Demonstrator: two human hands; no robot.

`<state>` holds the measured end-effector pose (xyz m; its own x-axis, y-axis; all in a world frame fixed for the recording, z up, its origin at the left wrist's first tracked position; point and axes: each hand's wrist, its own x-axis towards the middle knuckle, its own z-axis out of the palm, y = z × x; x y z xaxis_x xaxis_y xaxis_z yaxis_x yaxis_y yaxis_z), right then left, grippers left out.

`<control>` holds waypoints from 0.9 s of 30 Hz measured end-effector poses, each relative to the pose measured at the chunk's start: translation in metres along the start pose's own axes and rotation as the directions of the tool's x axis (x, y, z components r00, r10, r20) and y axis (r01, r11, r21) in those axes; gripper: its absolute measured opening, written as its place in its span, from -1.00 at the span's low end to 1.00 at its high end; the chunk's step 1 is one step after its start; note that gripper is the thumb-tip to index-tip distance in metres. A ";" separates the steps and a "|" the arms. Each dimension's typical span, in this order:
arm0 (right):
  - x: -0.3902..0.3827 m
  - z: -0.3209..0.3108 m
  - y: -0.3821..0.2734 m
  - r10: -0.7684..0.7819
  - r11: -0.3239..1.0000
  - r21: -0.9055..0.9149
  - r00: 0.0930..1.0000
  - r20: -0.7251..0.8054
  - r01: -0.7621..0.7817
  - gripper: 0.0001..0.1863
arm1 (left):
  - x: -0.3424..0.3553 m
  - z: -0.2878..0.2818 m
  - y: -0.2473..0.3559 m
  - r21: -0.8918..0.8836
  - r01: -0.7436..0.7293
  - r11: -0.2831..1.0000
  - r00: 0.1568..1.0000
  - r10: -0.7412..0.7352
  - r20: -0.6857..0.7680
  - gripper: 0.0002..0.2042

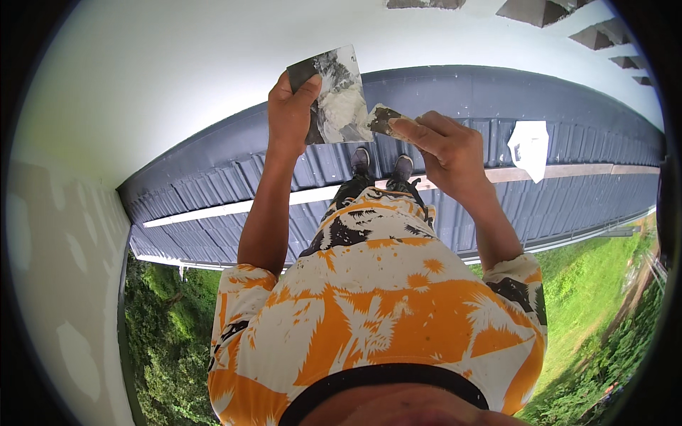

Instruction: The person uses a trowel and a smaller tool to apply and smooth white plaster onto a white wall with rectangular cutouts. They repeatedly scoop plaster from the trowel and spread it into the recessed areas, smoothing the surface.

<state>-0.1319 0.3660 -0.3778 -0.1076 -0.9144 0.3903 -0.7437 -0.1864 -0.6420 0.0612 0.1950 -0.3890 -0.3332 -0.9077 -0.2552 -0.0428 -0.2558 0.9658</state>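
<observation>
The left hand (290, 113) grips a flat plate (304, 69) by its left edge, thumb on top; white paste (343, 106) covers it from the middle to the right edge. The right hand (446, 149) pinches a small scraper (383, 121), blade at that edge, contact unclear. Holding the plate level and the blade flat should keep paste from dropping. Beyond, shoes (361, 159) stand on a dark ribbed roof (462, 92), a white scrap (529, 148) toward its right end.

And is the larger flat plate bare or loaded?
Loaded: a whitish paste mound lies on the plate, and pale smears streak its dark face.
</observation>
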 end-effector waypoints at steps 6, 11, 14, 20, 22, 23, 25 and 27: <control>-0.001 -0.008 -0.004 0.040 0.998 -0.058 0.995 0.095 -0.035 -0.58 | 0.000 0.005 0.018 -0.015 0.031 0.999 0.995 -0.032 -0.090 -0.76; 0.016 0.002 -0.004 0.107 0.991 0.079 0.994 -0.001 -0.107 -0.57 | 0.002 0.008 0.025 0.183 0.011 0.983 0.997 0.002 -0.071 -0.75; 0.010 0.017 0.016 0.142 0.932 0.336 0.990 0.001 -0.134 -0.61 | 0.012 0.000 0.043 0.171 -0.005 0.985 0.997 0.018 -0.076 -0.74; 0.040 0.038 0.120 0.654 0.587 0.676 0.753 -0.072 -0.445 -0.70 | 0.052 -0.036 0.169 -0.141 -0.203 0.969 0.977 0.209 0.035 -0.69; 0.068 0.063 0.167 0.505 0.848 0.391 0.770 -0.391 -0.357 -0.71 | 0.080 -0.055 0.217 -0.084 -0.307 0.948 0.933 0.317 0.172 -0.67; 0.091 0.077 0.173 0.329 0.944 0.174 0.781 -0.531 -0.279 -0.71 | 0.082 -0.062 0.253 -0.013 -0.344 0.939 0.926 0.342 0.163 -0.66; 0.122 0.088 0.183 0.149 0.940 -0.167 0.801 -0.580 -0.297 -0.66 | 0.102 -0.063 0.296 0.053 -0.404 0.913 0.901 0.388 0.193 -0.65; 0.136 0.092 0.197 0.156 0.863 -0.354 0.856 -0.493 -0.361 -0.52 | 0.106 -0.034 0.319 0.142 -0.467 0.873 0.881 0.447 0.154 -0.61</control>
<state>-0.2325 0.1718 -0.5120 -0.5331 -0.6345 0.5596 -0.8365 0.2961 -0.4611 0.0441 0.0059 -0.1096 -0.4580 -0.8628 0.2139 -0.0155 0.2484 0.9685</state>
